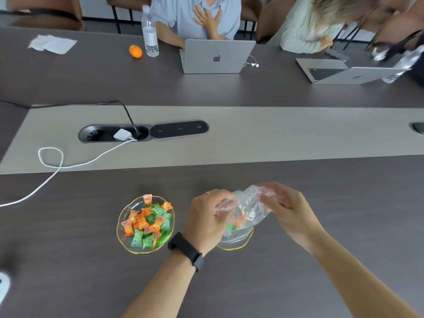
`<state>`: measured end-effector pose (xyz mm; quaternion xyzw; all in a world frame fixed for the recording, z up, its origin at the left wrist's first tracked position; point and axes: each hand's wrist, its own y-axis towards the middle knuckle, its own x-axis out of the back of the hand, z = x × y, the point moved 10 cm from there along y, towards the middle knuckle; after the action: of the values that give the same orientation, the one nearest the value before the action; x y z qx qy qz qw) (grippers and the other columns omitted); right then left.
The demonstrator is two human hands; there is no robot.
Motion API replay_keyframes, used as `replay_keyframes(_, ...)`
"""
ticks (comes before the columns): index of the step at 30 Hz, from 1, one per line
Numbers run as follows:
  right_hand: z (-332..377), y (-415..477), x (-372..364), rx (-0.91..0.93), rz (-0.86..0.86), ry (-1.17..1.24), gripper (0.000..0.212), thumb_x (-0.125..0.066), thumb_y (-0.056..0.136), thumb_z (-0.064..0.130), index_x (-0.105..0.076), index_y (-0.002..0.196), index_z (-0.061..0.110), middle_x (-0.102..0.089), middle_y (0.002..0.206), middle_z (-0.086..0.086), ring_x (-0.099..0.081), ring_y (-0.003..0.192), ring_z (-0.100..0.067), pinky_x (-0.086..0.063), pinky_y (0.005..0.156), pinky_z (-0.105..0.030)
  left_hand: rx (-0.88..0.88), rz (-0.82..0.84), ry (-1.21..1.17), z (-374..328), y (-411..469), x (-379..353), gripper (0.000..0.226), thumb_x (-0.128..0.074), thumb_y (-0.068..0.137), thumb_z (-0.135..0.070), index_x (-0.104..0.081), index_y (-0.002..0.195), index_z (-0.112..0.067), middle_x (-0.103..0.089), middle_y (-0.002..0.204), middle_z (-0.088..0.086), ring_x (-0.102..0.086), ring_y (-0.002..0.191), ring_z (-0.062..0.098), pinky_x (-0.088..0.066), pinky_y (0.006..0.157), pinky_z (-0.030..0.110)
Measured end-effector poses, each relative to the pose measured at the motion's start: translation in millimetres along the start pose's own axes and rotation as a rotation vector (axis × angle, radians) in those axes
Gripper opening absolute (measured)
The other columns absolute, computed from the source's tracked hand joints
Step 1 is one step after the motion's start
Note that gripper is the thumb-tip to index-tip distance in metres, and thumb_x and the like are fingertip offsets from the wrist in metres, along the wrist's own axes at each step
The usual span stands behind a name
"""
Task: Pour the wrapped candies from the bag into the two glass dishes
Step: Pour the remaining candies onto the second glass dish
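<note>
A clear plastic bag hangs tilted between both hands, over the right glass dish. My left hand grips the bag's lower left edge; my right hand pinches its upper end. A few orange and green wrapped candies show through the bag, low over that dish. My left wrist hides most of the right dish, so only its gold rim shows. The left glass dish, also gold-rimmed, lies on the table to the left, filled with several orange and green candies.
A white cable loops across the table's left side from a power socket recess. Across the table sit two people behind laptops, with a water bottle, an orange and a paper sheet.
</note>
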<state>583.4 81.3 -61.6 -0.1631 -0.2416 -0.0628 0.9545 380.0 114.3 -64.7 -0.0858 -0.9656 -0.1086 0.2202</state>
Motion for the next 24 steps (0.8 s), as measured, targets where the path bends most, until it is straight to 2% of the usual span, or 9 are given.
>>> replay_keyframes(4, -23.4, -8.7, -3.6, -0.076, 0.03, -0.188, 0.072, -0.1, 0.064, 0.038, -0.066, 0.128, 0.043, -0.077, 0.109, 0.013, -0.075, 0.087, -0.017, -0.063, 0.08, -0.031, -0.002, 0.035, -0.061, -11.3, 2.3, 1.9, 0.008, -0.074, 0.093, -0.009, -0.081, 0.096, -0.012, -0.08, 0.089, -0.002, -0.071, 0.087, 0.012, -0.048, 0.07, 0.007)
replay_keyframes(8, -36.1, -0.5, -18.1, -0.105, -0.012, -0.162, 0.021, -0.088, 0.082, 0.024, -0.076, 0.099, 0.026, -0.079, 0.08, -0.001, -0.065, 0.055, -0.009, -0.056, 0.055, -0.026, -0.05, 0.024, -0.048, -20.7, 7.5, -0.1, 0.009, -0.071, 0.092, -0.01, -0.079, 0.094, -0.012, -0.079, 0.086, -0.001, -0.072, 0.082, 0.014, -0.057, 0.075, 0.026)
replay_keyframes(10, -33.0, 0.2, -18.7, -0.107, -0.051, -0.093, 0.007, -0.081, 0.089, 0.018, -0.074, 0.09, 0.02, -0.069, 0.066, -0.002, -0.049, 0.043, -0.007, -0.042, 0.043, -0.02, -0.032, 0.006, -0.067, -18.7, 7.1, 4.3, 0.007, -0.072, 0.094, -0.011, -0.079, 0.095, -0.013, -0.08, 0.088, -0.002, -0.073, 0.085, 0.011, -0.058, 0.075, 0.022)
replay_keyframes(13, -32.4, 0.1, -15.1, -0.095, -0.08, -0.064, 0.011, -0.077, 0.093, 0.021, -0.075, 0.083, 0.018, -0.072, 0.067, -0.009, -0.061, 0.051, -0.015, -0.046, 0.048, -0.026, 0.011, -0.008, -0.172, -9.7, 4.5, 13.2, 0.026, -0.08, 0.088, -0.01, -0.076, 0.113, -0.016, -0.077, 0.107, -0.004, -0.073, 0.097, 0.011, -0.058, 0.077, 0.013)
replay_keyframes(16, -33.1, 0.1, -16.6, -0.113, -0.078, -0.036, 0.008, -0.074, 0.091, 0.017, -0.08, 0.091, 0.022, -0.083, 0.088, -0.009, -0.082, 0.083, -0.036, -0.064, 0.072, -0.054, 0.142, 0.136, -0.026, 25.7, -4.7, 0.0, 0.061, -0.088, 0.078, -0.026, -0.064, 0.133, -0.028, -0.065, 0.123, -0.015, -0.066, 0.104, 0.006, -0.056, 0.078, 0.015)
replay_keyframes(18, -28.3, 1.1, -13.6, -0.085, -0.102, -0.025, 0.007, -0.074, 0.087, 0.021, -0.079, 0.091, 0.018, -0.082, 0.086, -0.016, -0.08, 0.082, -0.042, -0.065, 0.075, -0.062, 0.174, 0.193, 0.104, 43.2, -11.5, -6.5, 0.05, -0.086, 0.081, -0.026, -0.069, 0.128, -0.029, -0.068, 0.119, -0.015, -0.065, 0.099, 0.008, -0.055, 0.079, 0.023)
replay_keyframes(20, -24.0, 2.1, -8.8, -0.042, -0.127, -0.018, 0.042, -0.075, 0.082, 0.038, -0.071, 0.091, -0.003, -0.076, 0.084, -0.032, -0.072, 0.078, -0.057, -0.06, 0.069, -0.071, 0.128, 0.13, 0.102, 43.3, -9.5, -1.7, 0.02, -0.079, 0.089, -0.019, -0.08, 0.108, -0.025, -0.077, 0.106, -0.012, -0.068, 0.089, 0.007, -0.059, 0.077, 0.027)
replay_keyframes(22, -25.0, 3.1, -2.5, -0.028, -0.145, -0.013, 0.063, -0.075, 0.079, 0.046, -0.064, 0.092, -0.015, -0.069, 0.085, -0.042, -0.067, 0.076, -0.062, -0.058, 0.064, -0.073, 0.09, 0.053, 0.055, 33.1, -4.1, 4.7, 0.011, -0.076, 0.092, -0.014, -0.081, 0.097, -0.023, -0.077, 0.097, -0.013, -0.07, 0.087, 0.007, -0.058, 0.071, 0.015)
replay_keyframes(24, -17.7, 0.6, 2.8, -0.017, -0.166, 0.007, 0.036, -0.077, 0.085, 0.031, -0.073, 0.092, -0.003, -0.074, 0.082, -0.033, -0.072, 0.071, -0.053, -0.064, 0.068, -0.064, 0.082, 0.076, 0.055, 28.7, -0.2, 1.8, 0.024, -0.076, 0.091, -0.019, -0.075, 0.113, -0.025, -0.076, 0.113, -0.014, -0.069, 0.1, 0.002, -0.055, 0.082, 0.016)
